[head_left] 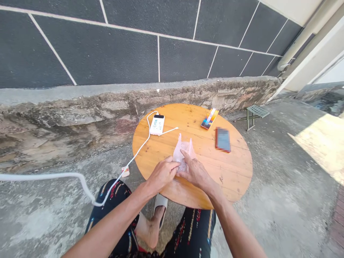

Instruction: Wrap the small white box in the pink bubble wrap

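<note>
A thin, pale pink plastic bag lies on the round wooden table, its two handles pointing away from me. My left hand is closed at the bag's lower left edge, fingertips pinching the plastic. From the right, my right hand reaches over the bag, with the thumb and index finger spread apart and touching it. Its other fingers are partly hidden. The lower part of the bag is crumpled between both hands.
A white power bank with a white cable stands at the table's back left. On the right lie a colourful small box and a phone. A folding stool stands beyond, and a small packet is on the ground.
</note>
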The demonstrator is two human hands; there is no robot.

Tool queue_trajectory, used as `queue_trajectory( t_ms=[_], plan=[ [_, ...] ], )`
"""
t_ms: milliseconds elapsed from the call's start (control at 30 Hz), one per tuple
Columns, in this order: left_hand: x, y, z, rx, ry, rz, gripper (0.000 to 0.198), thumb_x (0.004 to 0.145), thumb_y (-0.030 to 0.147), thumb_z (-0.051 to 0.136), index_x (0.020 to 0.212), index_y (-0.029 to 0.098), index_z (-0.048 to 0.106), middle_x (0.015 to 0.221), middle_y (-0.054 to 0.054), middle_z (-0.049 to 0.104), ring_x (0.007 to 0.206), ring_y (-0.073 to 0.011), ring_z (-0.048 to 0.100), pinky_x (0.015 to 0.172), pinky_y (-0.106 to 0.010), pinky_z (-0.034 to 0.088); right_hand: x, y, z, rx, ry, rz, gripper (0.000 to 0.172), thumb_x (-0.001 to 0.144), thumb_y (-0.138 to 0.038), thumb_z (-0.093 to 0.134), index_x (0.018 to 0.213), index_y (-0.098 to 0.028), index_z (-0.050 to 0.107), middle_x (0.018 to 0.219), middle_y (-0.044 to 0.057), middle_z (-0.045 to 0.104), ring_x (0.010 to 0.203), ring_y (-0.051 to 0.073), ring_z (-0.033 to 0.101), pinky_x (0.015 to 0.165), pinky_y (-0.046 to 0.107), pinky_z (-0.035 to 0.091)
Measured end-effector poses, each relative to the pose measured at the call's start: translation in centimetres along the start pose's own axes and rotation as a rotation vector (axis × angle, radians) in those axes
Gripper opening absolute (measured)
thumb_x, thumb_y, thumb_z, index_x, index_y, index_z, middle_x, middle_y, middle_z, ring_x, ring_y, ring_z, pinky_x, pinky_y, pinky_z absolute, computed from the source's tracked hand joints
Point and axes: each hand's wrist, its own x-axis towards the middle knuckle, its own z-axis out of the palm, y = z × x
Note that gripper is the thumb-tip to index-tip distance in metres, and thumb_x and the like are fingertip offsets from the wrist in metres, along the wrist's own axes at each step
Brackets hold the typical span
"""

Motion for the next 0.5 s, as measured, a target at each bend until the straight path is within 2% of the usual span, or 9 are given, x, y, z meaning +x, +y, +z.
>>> queue_trajectory(
  t_ms=[167,333,400,500],
  plan=[
    [-0.2,0.0,0.1,0.245,-0.022,0.114,0.023,0.09,0.018,0.041,0.084,0.018,0.063,0.087,-0.004,0.052,0.082,-0.0164,0.049,0.07,-0.026,0.039,0.2,0.2,0.2,0.02,0.004,-0.027,0.079,0.078,-0.039,0.062,0.144,-0.017,0.022,0.106,0.011,0.064,0.094,0.027,0.061,0.076,0.033,0.044],
    [0.0,0.4,-0.2,0.291,-0.021,0.233,0.016,0.09,0.018,0.043,0.089,0.017,0.059,0.103,-0.006,0.052,0.096,-0.0205,0.046,0.081,-0.033,0.04,-0.9,1.3,-0.4,0.122,0.057,-0.121,0.079,0.079,-0.045,0.062,0.143,-0.017,0.025,0.12,0.014,0.058,0.108,0.026,0.056,0.089,0.039,0.043],
    [0.1,0.4,-0.3,0.315,-0.054,0.263,0.014,0.09,0.016,0.043,0.087,0.016,0.058,0.1,-0.006,0.053,0.093,-0.0208,0.046,0.081,-0.034,0.041,-2.2,2.1,-0.9,0.174,0.149,-0.117,0.07,0.082,-0.045,0.059,0.141,-0.02,0.03,0.125,0.012,0.056,0.113,0.024,0.053,0.093,0.04,0.043],
    [0.3,0.3,-0.3,0.345,-0.081,0.297,0.014,0.088,0.011,0.044,0.082,0.016,0.056,0.095,-0.006,0.053,0.09,-0.0211,0.045,0.079,-0.035,0.042,-4.7,2.9,-1.2,0.172,0.32,0.001,0.044,0.087,-0.039,0.053,0.127,-0.022,0.047,0.121,0.009,0.058,0.113,0.023,0.053,0.095,0.041,0.042]
  ],
)
